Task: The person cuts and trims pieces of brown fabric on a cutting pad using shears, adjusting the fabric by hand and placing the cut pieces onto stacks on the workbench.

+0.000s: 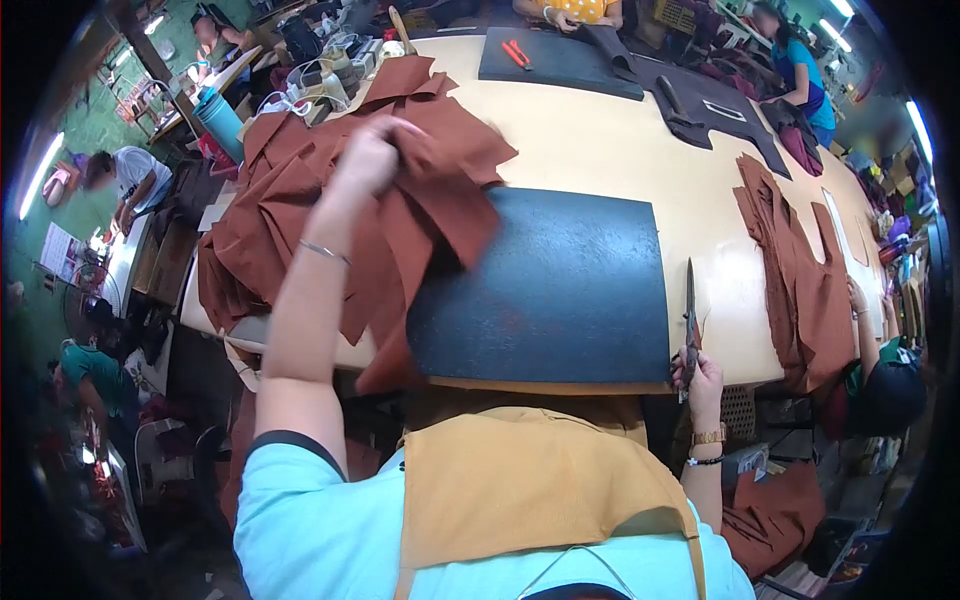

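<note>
My left hand (372,160), blurred by motion, is over a heap of reddish-brown fabric (270,210) at the left of the table. Its fingers appear closed on a brown fabric piece (440,190), which hangs smeared over the left side of a dark cutting board (545,290). At the board's front right corner, my right hand (700,378) is wrapped around a pair of scissors (690,315). The blades are together and point away from me.
A second stack of brown fabric (795,280) lies at the right. Farther back are a dark board (560,62) with red-handled pliers (517,54) on it and dark fabric (700,100). A person in yellow (580,10) stands across the table; another person's arm (862,320) reaches in at right.
</note>
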The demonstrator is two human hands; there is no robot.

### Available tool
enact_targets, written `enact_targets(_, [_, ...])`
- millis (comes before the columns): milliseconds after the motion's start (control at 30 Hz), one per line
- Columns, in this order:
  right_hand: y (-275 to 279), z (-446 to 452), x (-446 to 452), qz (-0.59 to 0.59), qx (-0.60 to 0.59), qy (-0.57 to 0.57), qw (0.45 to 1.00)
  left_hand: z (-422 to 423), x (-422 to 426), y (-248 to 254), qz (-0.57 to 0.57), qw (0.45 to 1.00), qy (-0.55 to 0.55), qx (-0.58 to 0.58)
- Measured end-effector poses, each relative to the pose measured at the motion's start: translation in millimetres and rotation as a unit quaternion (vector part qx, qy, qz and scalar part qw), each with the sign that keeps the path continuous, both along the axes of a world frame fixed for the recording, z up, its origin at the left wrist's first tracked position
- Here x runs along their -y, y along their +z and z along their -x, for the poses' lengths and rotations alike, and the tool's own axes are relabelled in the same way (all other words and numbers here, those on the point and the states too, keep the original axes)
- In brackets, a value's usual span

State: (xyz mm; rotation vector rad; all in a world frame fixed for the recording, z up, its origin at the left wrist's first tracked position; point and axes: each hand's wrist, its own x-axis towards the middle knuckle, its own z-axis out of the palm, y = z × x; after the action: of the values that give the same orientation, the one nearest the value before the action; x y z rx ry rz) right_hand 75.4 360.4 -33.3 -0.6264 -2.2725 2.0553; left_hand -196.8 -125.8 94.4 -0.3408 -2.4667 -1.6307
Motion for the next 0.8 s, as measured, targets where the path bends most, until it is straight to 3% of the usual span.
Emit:
enact_targets(100, [-3.4,1.5,1.1,0.014,-0.011,-0.010,1.000,49.7,104.7,24.3,-0.023,0.958,0.272,-0.089])
enact_targets(167, [-2.8,2.9,2.0,0.021,-0.015,-0.003,1.000,76.8,173.4,11.2,-0.066,0.914,0.291,-0.274])
enact_targets(200, [-3.3,2.9,2.1,0.022,-0.020,-0.003,1.000,40.6,153.4,37.7,0.211,0.809,0.468,-0.288])
enact_targets(233, [-4.7,2.9,2.4,0.024,-0.027,-0.006,0.999,17.4,133.6,54.5,0.186,0.820,0.439,-0.318])
enact_targets(267, [-5.5,2.4,3.1,0.024,-0.032,-0.011,0.999,0.2,109.0,71.8,0.007,0.885,0.296,-0.358])
enact_targets(300, [-3.7,1.2,2.3,0.031,-0.011,-0.009,0.999,-29.3,78.8,89.4,-0.088,0.910,0.168,-0.369])
enact_targets(333, [-2.1,1.5,3.0,0.035,-0.011,-0.014,0.999,-92.3,30.5,119.2,-0.006,0.925,0.118,-0.361])
enact_targets(367, [0.3,1.9,6.1,0.038,-0.009,-0.017,0.999,-124.1,14.9,126.5,-0.168,0.918,-0.050,-0.357])
enact_targets(400, [3.5,1.6,7.7,0.038,-0.005,-0.019,0.999,-160.4,-6.9,137.5,-0.213,0.899,-0.173,-0.343])
enact_targets(500, [1.9,3.2,8.3,0.020,-0.008,-0.025,0.999,-232.4,-74.7,176.9,-0.244,0.769,-0.530,-0.261])
enact_targets(600, [13.0,2.1,9.7,0.020,0.007,-0.017,1.000,-250.5,-69.3,213.2,-0.115,0.739,-0.645,-0.159])
enact_targets(667, [14.4,4.4,13.0,0.017,0.012,-0.016,1.000,-248.0,-84.6,193.5,-0.204,0.676,-0.686,-0.176])
enact_targets(800, [9.1,3.1,10.2,0.012,-0.002,-0.017,1.000,-245.8,-52.9,212.6,-0.030,0.554,-0.794,-0.250])
